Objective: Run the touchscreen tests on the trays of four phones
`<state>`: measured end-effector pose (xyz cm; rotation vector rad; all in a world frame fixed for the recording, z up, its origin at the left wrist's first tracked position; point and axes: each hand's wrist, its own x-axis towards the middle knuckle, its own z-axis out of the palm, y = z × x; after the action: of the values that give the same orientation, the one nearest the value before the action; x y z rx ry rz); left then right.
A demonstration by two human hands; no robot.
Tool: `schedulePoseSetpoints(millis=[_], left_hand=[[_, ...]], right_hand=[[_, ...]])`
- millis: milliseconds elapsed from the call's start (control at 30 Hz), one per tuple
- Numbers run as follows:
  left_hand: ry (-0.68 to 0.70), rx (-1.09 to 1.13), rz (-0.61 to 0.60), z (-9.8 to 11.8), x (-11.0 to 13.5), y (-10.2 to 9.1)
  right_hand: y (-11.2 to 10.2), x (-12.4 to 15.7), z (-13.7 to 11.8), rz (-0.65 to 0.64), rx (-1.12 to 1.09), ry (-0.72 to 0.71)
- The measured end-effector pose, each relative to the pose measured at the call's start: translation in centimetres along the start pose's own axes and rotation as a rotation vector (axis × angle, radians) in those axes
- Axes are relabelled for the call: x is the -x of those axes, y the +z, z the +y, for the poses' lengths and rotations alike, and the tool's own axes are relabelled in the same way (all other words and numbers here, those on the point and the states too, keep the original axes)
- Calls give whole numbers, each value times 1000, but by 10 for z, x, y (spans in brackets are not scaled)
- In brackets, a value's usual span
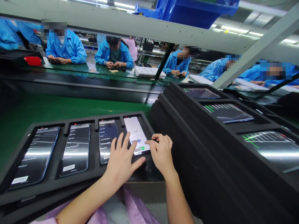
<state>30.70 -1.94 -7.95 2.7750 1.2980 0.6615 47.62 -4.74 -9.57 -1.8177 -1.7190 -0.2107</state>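
A smartphone with a white dial-pad screen (133, 126) lies face up in the right-hand slot of a black foam tray (95, 174). My left hand (121, 158) is open, fingers spread over this phone and the dark-screened phone (108, 129) beside it. One left fingertip is at the keypad. At the phone's right edge is my right hand (161, 151), one digit extended to the keypad and the other fingers loosely bent, holding nothing. Farther left in the tray, a phone (77, 140) and another phone (38, 152) show text menus.
To my right rises a tall stack of black foam trays (187, 140), with phones showing striped screens (227, 112) on top. A green work surface (77, 105) lies behind my tray. Across the line, several people in blue coats (76, 45) work; a blue bin (193, 12) sits overhead.
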Motion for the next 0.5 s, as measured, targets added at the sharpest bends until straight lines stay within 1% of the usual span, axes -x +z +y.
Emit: schedulePoseSetpoints(millis=[133,233,333,400,500], left_hand=[[35,4,14,0,2,0],[33,4,24,0,2,2],[31,-11,37,-1,2,2],[44,-18,76,-1,3,0],[67,-23,178,-3,9,-6]], right_hand=[[1,0,0,11,-7,-5],[0,0,1,21,-29,-15],[-1,1,1,90,-67,-29],[-1,2,1,132,-81,-26],[1,5,-1,128,-75,-20]])
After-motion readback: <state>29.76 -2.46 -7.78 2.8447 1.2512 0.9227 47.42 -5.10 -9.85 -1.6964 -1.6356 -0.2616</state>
